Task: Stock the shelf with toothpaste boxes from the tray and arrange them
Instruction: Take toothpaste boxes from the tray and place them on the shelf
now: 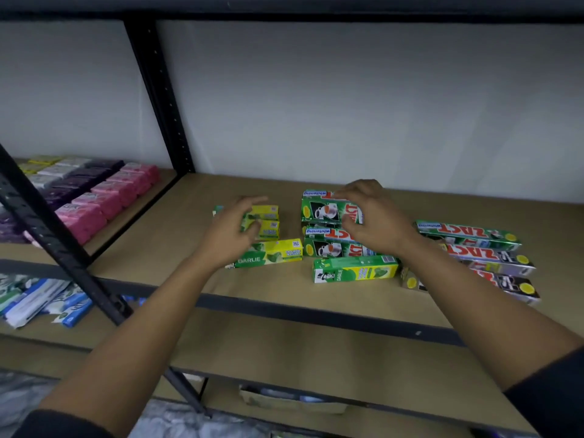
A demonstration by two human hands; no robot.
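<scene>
On the brown shelf board (252,281) lie several toothpaste boxes. My left hand (232,230) grips two small green-yellow Darlie boxes (268,221) lying side by side, fingers over the far one and thumb at the near one. A third small Darlie box (275,254) lies just in front of them, and a longer Darlie box (357,269) lies to its right. My right hand (371,218) grips the rear green Zact box (322,210); another green Zact box (328,246) sits in front. To the right lie a green Zact box (467,235) and two black Zact boxes (496,259). No tray is in view.
Pink and purple packets (104,197) fill the neighbouring bay on the left, behind a black upright (158,99). A slanted black post (57,235) crosses the left foreground. Blue-white packets (41,301) lie on the lower shelf (284,349). A cardboard box (284,401) sits underneath.
</scene>
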